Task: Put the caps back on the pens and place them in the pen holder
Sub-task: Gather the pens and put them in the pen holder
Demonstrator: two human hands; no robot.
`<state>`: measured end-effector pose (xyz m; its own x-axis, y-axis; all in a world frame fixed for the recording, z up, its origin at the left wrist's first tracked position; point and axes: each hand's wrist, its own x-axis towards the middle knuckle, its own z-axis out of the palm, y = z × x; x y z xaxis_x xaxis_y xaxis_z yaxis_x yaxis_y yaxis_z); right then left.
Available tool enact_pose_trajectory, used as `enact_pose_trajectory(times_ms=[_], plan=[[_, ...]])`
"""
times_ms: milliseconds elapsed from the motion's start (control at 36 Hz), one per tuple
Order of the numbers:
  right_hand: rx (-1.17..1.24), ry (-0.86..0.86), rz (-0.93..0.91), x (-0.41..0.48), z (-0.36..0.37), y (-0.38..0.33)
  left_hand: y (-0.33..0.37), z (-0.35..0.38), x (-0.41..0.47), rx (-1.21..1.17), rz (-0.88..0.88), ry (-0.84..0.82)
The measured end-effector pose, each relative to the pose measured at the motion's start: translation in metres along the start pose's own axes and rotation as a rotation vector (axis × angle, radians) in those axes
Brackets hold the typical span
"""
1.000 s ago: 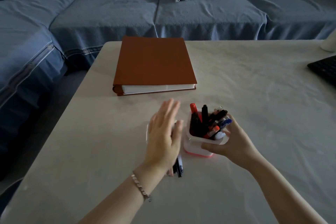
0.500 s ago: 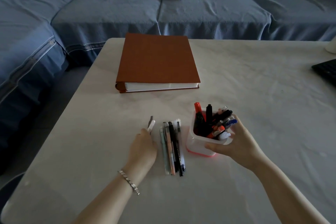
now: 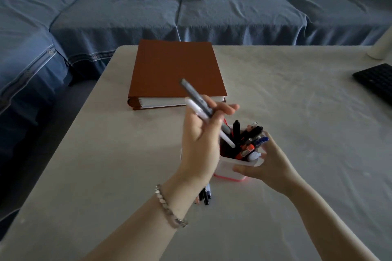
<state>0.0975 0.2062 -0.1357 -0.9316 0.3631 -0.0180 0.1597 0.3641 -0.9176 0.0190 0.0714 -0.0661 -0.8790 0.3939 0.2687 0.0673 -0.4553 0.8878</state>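
Pinching two pens (image 3: 196, 97), left hand (image 3: 200, 144) hovers over pen holder (image 3: 230, 166) (right hand (image 3: 273, 167) clasps it).

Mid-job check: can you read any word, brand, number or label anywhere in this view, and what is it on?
No text can be read in this view.
two pens held in the left hand: motion-blurred, no print legible.
pens in the pen holder: barrels too small and dim.
loose pens on the table: any print too small.
keyboard: keys too dark.
brown binder: no lettering shows on the cover.
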Motion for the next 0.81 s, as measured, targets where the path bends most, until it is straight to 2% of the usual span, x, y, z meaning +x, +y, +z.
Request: enact_pose_trajectory(times_ms=[139,194,306,417,528,694,750,806], plan=[[-0.001,0.009,0.008,0.000,-0.001,0.002,-0.021,0.005,-0.011,0.205,-0.101,-0.131],[-0.006,0.009,0.000,0.000,0.000,0.002,-0.022,0.001,-0.013,0.312,-0.043,-0.173],[-0.007,0.009,0.005,0.001,0.000,0.002,-0.017,-0.007,-0.009,0.443,0.145,-0.149],[0.005,0.009,0.005,0.001,0.001,0.003,-0.023,-0.020,0.001,0.755,0.336,-0.249],[0.008,0.007,0.002,0.000,0.001,0.002,-0.039,-0.027,-0.003,0.981,0.298,-0.344],[-0.008,0.003,0.010,0.000,0.000,0.003,-0.031,-0.027,-0.010,0.952,0.135,-0.528],[-0.007,0.004,0.022,0.000,0.000,0.003,-0.025,-0.029,-0.008,0.879,0.112,-0.479],[0.003,-0.002,0.021,0.000,0.000,0.002,-0.023,-0.038,-0.006,0.812,0.117,-0.310]])
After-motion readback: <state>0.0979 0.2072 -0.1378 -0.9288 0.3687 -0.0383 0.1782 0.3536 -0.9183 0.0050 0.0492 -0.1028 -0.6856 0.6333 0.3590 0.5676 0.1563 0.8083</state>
